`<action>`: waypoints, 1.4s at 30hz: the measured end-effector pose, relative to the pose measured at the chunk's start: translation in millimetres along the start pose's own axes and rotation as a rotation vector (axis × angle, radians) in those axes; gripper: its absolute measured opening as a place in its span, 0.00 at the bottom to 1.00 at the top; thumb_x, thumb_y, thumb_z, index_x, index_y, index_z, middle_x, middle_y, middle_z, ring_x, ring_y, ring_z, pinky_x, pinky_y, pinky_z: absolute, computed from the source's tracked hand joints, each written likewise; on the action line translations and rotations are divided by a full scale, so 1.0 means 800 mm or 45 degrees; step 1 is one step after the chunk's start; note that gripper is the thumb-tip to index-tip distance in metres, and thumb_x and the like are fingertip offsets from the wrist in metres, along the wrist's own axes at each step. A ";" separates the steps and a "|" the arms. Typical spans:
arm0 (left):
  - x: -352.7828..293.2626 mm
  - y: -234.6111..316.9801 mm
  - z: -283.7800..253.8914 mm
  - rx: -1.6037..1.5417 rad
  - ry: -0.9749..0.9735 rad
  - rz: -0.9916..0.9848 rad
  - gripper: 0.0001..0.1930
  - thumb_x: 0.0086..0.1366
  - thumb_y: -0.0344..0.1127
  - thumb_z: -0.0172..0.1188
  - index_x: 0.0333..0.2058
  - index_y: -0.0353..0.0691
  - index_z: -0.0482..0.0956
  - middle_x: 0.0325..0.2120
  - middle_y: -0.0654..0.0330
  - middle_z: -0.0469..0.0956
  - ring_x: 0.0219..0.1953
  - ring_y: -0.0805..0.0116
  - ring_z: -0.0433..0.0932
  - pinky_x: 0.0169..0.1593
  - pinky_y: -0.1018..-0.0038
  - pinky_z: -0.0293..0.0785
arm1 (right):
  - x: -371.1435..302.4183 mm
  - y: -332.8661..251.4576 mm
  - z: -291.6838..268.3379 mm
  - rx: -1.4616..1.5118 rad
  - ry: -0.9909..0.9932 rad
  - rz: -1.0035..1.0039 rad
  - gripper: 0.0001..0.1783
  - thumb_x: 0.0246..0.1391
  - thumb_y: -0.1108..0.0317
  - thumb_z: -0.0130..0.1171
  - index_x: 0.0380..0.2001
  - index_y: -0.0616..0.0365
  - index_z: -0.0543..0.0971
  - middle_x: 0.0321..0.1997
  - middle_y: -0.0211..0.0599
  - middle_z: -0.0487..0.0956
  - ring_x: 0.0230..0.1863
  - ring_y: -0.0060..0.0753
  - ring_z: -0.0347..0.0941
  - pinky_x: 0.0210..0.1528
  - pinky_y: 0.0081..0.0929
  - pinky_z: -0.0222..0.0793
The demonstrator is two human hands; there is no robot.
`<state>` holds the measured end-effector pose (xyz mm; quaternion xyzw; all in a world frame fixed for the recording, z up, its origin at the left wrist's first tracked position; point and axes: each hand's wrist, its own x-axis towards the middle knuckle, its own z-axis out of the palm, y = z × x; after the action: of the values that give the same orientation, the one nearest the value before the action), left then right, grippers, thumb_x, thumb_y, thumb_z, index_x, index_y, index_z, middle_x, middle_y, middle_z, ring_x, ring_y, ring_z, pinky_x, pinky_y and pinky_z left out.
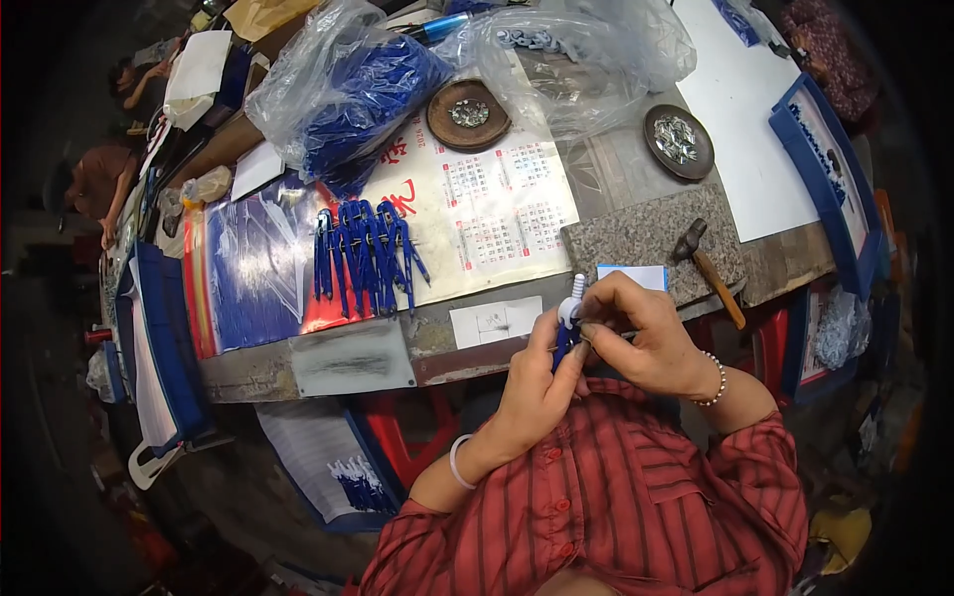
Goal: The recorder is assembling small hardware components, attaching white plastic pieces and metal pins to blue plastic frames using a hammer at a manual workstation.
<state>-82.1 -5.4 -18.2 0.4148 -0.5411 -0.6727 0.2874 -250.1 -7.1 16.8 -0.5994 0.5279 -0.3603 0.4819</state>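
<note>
Close in front of my chest, at the near table edge, I hold a blue drawing compass with a pale ribbed top (570, 314). My left hand (532, 395) is closed around its blue legs, with the pale head standing up above the thumb. My right hand (644, 343) pinches at the compass just below its head; any small part between those fingertips is too hidden to make out. A row of blue compasses (366, 253) lies side by side on the table to the left of my hands.
A hammer (708, 263) rests on a stone slab (646, 233) to the right. Two round dishes (442, 114) (651, 139) hold small metal parts. Plastic bags (348, 89) of blue and pale parts crowd the far side. Blue trays (164, 338) flank the table, and one (328, 467) below holds compasses.
</note>
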 end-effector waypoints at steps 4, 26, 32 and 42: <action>-0.001 0.003 0.000 -0.037 -0.034 0.002 0.21 0.66 0.28 0.49 0.56 0.32 0.58 0.23 0.60 0.75 0.20 0.75 0.75 0.24 0.79 0.71 | -0.002 -0.003 -0.001 0.062 0.023 -0.028 0.09 0.48 0.78 0.50 0.36 0.64 0.69 0.26 0.37 0.74 0.26 0.25 0.73 0.29 0.22 0.68; 0.004 -0.007 0.000 -0.003 -0.041 -0.053 0.21 0.67 0.27 0.47 0.56 0.28 0.56 0.23 0.62 0.74 0.21 0.79 0.73 0.25 0.82 0.71 | 0.008 0.008 0.004 0.078 -0.007 0.079 0.09 0.49 0.79 0.53 0.35 0.63 0.68 0.27 0.30 0.72 0.27 0.15 0.68 0.29 0.16 0.65; 0.007 -0.026 0.001 0.395 0.084 0.207 0.24 0.63 0.27 0.51 0.55 0.29 0.56 0.23 0.50 0.75 0.21 0.62 0.77 0.27 0.69 0.72 | 0.007 -0.003 0.011 -0.246 -0.032 0.027 0.11 0.46 0.80 0.53 0.35 0.62 0.68 0.27 0.37 0.72 0.25 0.27 0.71 0.27 0.23 0.66; 0.006 -0.023 -0.004 0.360 -0.005 0.109 0.21 0.63 0.28 0.48 0.54 0.32 0.57 0.25 0.41 0.76 0.27 0.44 0.77 0.29 0.61 0.72 | 0.009 -0.011 0.003 -0.346 -0.015 -0.027 0.18 0.46 0.78 0.56 0.43 0.62 0.68 0.27 0.36 0.72 0.23 0.30 0.70 0.25 0.24 0.65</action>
<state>-80.5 -6.5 -37.4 0.4265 -0.6481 -0.5777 0.2536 -244.3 -13.7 24.1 -0.6668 0.5627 -0.2869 0.3955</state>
